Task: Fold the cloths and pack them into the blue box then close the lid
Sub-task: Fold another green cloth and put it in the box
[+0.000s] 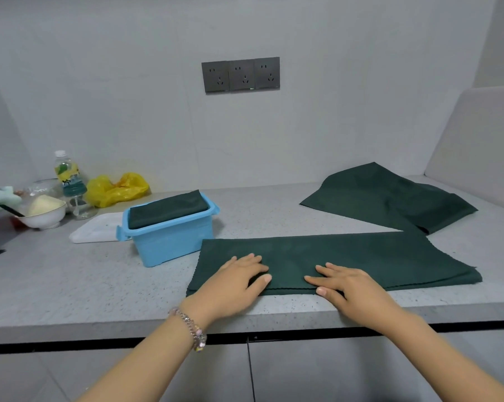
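A dark green cloth [361, 256], folded into a long strip, lies along the counter's front edge. My left hand [239, 281] rests flat on its left part and my right hand [349, 285] lies flat on its middle, fingers straight on both. Left of the strip stands the blue box [172, 242], lid off, with a folded green cloth [169, 208] stacked to its rim. Its white lid [97, 227] lies flat just left of the box. Another green cloth [390, 195] lies loosely spread at the back right.
At the back left are a white bowl [45, 213] of pale powder, a drink bottle [69, 178], a yellow plastic bag [116, 190] and a gloved hand [1, 195] of another person. Wall sockets [240, 74] sit above the grey counter [71, 280].
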A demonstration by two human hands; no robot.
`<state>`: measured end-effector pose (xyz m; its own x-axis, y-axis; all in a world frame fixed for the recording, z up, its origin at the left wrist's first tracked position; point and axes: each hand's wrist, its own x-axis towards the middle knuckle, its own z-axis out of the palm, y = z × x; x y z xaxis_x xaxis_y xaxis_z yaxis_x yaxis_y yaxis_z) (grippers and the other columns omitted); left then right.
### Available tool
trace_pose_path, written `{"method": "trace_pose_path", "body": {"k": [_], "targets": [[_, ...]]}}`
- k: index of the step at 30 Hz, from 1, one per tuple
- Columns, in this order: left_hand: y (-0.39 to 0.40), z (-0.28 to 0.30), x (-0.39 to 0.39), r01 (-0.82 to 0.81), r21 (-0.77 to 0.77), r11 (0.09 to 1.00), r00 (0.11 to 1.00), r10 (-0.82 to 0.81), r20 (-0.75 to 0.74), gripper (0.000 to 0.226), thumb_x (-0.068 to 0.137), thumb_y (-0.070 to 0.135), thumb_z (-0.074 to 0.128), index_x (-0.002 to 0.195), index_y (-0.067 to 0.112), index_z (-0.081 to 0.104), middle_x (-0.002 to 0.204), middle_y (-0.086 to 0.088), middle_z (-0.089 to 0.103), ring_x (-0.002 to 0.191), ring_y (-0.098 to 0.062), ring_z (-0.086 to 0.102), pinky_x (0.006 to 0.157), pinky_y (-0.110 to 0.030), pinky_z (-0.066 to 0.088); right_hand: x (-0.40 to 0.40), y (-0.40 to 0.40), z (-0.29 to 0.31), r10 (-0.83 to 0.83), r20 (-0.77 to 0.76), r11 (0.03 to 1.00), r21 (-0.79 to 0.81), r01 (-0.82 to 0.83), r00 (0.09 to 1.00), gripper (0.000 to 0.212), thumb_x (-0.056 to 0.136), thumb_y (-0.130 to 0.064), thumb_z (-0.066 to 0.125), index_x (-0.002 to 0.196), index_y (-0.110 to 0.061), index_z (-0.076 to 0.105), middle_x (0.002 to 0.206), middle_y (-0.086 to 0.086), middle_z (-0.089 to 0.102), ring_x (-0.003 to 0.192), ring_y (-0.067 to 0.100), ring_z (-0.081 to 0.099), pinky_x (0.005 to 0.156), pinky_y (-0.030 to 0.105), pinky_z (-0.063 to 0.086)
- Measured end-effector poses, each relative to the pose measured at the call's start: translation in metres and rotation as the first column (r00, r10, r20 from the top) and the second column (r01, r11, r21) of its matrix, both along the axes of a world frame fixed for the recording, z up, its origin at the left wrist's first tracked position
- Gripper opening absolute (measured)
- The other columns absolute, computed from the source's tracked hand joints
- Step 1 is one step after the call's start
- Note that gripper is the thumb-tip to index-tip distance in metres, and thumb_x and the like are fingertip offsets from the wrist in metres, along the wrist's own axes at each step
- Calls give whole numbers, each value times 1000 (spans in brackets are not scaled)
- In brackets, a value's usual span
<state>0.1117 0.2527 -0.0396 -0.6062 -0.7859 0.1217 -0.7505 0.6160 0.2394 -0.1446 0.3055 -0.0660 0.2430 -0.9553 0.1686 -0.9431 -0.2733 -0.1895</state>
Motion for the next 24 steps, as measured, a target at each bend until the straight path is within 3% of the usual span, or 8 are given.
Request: {"method": "trace_pose_path", "body": {"k": [3,7,12,14,17,18,20,24], "targets": [[-10,4,-36,-1,22,1000,1000,1,-29,47,102,36,25,144,20,35,156,0,23,144,-10,13,118,-29,4,-1,0,0,4,3,1000,15,-4,1000,38,99,-45,30,137,-48,34,152,-13,26,143,4,14,115,24,13],[-32,7,-84,-51,85,995,998,47,49,51,101,25,25,149,8,19,158,-8,12,146,-20,4,119,-38,2,3,3,0,11,32,1000,24,-12,999,40,99,-47,29,138,-47,34,154,-12,22,143,5,11,114,22,6],[-50,-10,-122,-194,125,973,974,176,140,58,100,38,22,151,15,8,159,-5,-2,146,-21,-5,118,-45,-5,2,6,2,35,105,998,54,-40,994,41,102,-38,24,141,-38,36,154,-8,24,143,6,12,113,20,4],[-49,-24,-120,-229,95,969,963,212,165,61,98,47,17,152,20,5,159,-2,-4,146,-18,-7,117,-45,-7,2,9,0,31,225,996,81,-50,974,38,101,-34,32,137,-33,46,149,-6,34,141,4,22,112,14,10],[-58,-29,-126,-216,37,976,963,207,173,65,96,54,13,152,21,1,159,-1,-7,146,-17,-9,117,-45,-8,-15,-1,13,-145,411,986,-18,167,900,28,96,-31,45,114,-29,67,119,-11,65,115,5,55,94,12,39],[-59,-29,-127,-214,32,976,964,205,170,65,97,54,13,152,21,1,159,-1,-7,146,-17,-9,117,-45,-8,-19,-8,19,-200,379,965,-85,249,904,27,95,-30,45,108,-27,69,110,-11,69,106,10,60,89,18,44],[-58,-29,-130,-207,24,978,965,200,171,65,97,53,13,152,21,0,159,-1,-8,146,-18,-10,117,-46,-8,-22,-28,27,-253,277,934,-180,309,927,31,97,-25,40,115,-21,64,115,-7,66,109,17,57,96,25,39],[-56,-27,-129,-211,30,977,966,203,160,63,97,53,13,151,23,0,159,0,-9,145,-16,-11,117,-44,-10,-11,-74,27,-277,67,961,-6,278,958,46,101,-25,23,146,-16,27,152,4,30,141,22,21,115,34,13]]}}
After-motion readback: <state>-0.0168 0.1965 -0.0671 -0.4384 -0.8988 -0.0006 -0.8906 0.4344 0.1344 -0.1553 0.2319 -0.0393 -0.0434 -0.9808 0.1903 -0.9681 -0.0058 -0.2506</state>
